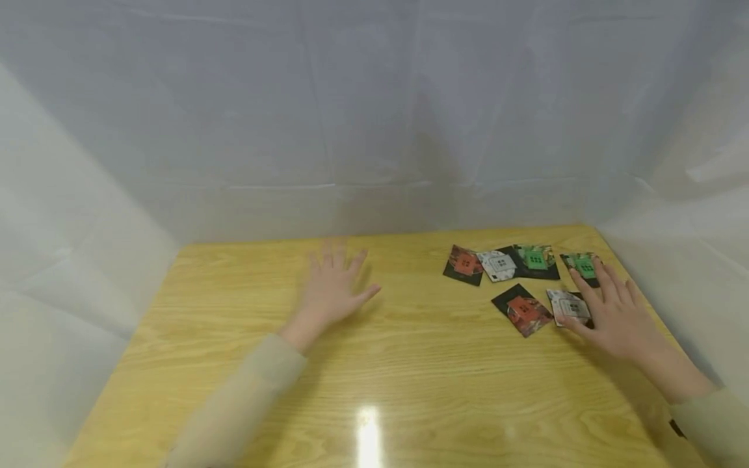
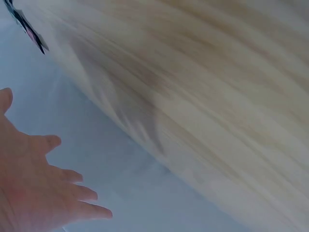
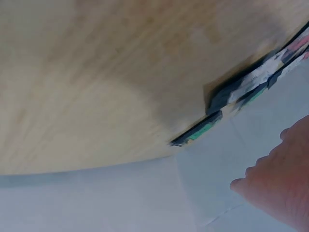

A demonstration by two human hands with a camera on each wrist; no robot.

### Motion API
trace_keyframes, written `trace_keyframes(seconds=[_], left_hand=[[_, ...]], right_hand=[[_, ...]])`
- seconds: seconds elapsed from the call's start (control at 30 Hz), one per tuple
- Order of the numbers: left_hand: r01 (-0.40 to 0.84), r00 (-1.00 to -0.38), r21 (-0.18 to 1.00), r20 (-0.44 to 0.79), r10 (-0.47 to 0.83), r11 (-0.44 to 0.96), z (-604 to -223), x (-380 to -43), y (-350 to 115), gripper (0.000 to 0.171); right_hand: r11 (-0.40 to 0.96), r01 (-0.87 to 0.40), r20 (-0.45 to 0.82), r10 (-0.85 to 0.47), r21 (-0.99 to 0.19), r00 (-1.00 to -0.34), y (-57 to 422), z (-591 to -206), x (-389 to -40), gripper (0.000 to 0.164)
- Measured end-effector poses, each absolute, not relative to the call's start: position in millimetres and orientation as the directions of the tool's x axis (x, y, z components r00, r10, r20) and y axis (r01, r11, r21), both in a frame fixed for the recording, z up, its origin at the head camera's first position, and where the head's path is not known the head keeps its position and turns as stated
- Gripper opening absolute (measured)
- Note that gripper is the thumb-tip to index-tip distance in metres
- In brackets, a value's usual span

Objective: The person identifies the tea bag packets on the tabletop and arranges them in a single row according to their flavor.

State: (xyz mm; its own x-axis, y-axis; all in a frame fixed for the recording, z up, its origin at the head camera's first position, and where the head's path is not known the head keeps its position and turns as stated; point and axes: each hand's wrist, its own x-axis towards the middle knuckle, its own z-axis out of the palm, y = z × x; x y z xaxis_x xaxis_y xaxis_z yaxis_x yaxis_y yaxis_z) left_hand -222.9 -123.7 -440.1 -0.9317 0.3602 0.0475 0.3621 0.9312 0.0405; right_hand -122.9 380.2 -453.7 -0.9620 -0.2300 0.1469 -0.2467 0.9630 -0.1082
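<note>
Several flat square packets with coloured labels lie on the right half of the wooden table. In the head view, my right hand (image 1: 623, 325), fingers spread, hovers over the rightmost ones, overlapping a green packet (image 1: 580, 264) and a white packet (image 1: 570, 308). Just left of its thumb is a red packet (image 1: 523, 311). Behind these, a red packet (image 1: 464, 265), a white packet (image 1: 499, 265) and another green packet (image 1: 535, 260) form a row. My left hand (image 1: 331, 287), slightly blurred, spreads its fingers above the left-middle of the table, apart from the packets and holding nothing.
The wooden table (image 1: 374, 364) has its far edge against a pale hanging sheet (image 1: 263, 130). More sheeting closes off the left and right sides. A bright reflection falls on the table's near part.
</note>
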Motion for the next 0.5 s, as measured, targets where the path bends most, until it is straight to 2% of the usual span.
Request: trace_keyframes(seconds=[0.27, 0.5], left_hand=[[0.437, -0.900, 0.010, -0.005, 0.437, 0.900, -444, -231, -78, 0.087], [0.499, -0.866, -0.027, -0.059, 0.497, 0.866, -443, -234, -39, 0.084]], right_hand=[[0.957, -0.271, 0.112, -0.259, -0.103, -0.959, 382, -463, -116, 0.097], [0.951, -0.249, 0.042, -0.246, -0.181, -0.968, 378, -465, -107, 0.094]])
